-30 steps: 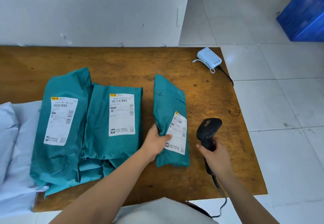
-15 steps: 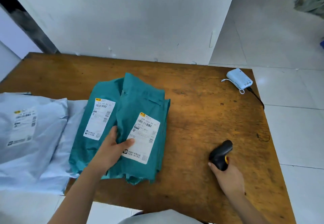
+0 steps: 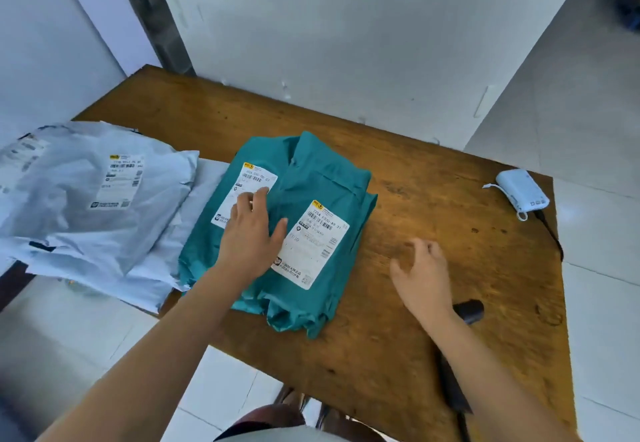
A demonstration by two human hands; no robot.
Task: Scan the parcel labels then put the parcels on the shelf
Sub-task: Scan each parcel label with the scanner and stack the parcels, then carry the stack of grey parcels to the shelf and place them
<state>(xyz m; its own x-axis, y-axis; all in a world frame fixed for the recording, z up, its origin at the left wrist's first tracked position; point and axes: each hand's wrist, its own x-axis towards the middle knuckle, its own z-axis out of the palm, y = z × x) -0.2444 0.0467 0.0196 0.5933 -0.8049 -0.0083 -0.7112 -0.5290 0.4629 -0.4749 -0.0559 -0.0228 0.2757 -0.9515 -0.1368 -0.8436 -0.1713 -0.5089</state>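
Crumpled teal parcels (image 3: 322, 178), white-labelled

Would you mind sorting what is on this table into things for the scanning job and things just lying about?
For the job:
- stacked teal plastic mailer parcels, left hand resting on them
- pale grey plastic mailer parcels
- black handheld barcode scanner, lying under the right forearm; right hand empty

Lying about:
- small pale blue box-shaped device

Table (image 3: 433, 199) is showing as worn brown wood, stained and scuffed, faintly glossy. Teal parcels (image 3: 322, 178) are looking like thin, creased plastic film with a soft sheen; their labels (image 3: 311, 244) are reading as matt white paper. Grey parcels (image 3: 86, 220) are appearing as wrinkled, glossy plastic. Scanner (image 3: 469, 310) is showing matt black plastic.
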